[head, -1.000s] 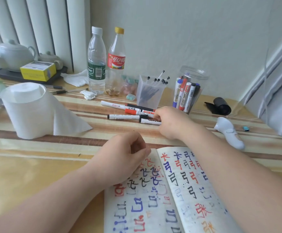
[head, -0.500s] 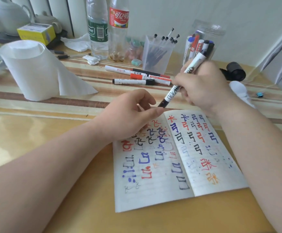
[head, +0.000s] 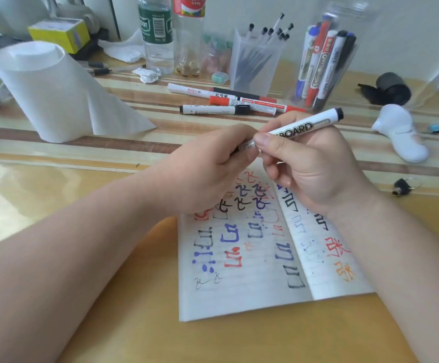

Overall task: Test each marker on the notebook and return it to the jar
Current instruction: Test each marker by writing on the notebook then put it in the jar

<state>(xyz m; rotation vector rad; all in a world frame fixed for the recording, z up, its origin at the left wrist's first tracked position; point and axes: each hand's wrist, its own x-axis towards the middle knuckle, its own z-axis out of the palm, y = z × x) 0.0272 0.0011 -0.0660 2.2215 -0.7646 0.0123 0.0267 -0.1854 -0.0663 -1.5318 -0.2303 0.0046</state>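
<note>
Both hands are on one white marker (head: 302, 127), held in the air just past the notebook's 12 o'clock edge. Left hand (head: 213, 169) has its fingers curled round the marker's lower end, so that end is hidden and I can't tell cap from tip. Right hand (head: 310, 163) pinches the barrel, thumb on top over the "BOARD" print. Marker is tilted, black end pointing to 2 o'clock. Notebook (head: 252, 284) lies open and flat on the table (head: 108, 323) at 6 o'clock, both pages carrying black, blue, red and orange test marks; the hands hide its top edge. Jar (head: 349, 15) is clear plastic, upright at 1 o'clock, well apart from the notebook, with several markers (head: 320, 61) standing in it. Loose markers (head: 214, 109) lie on the table at 12 o'clock, between the hands and a translucent pen cup (head: 255, 61). Paper roll (head: 56, 93) stands at 10 o'clock. Two bottles (head: 158, 35) stand at 11 o'clock. A white handheld device (head: 401, 132) lies at 3 o'clock.
</note>
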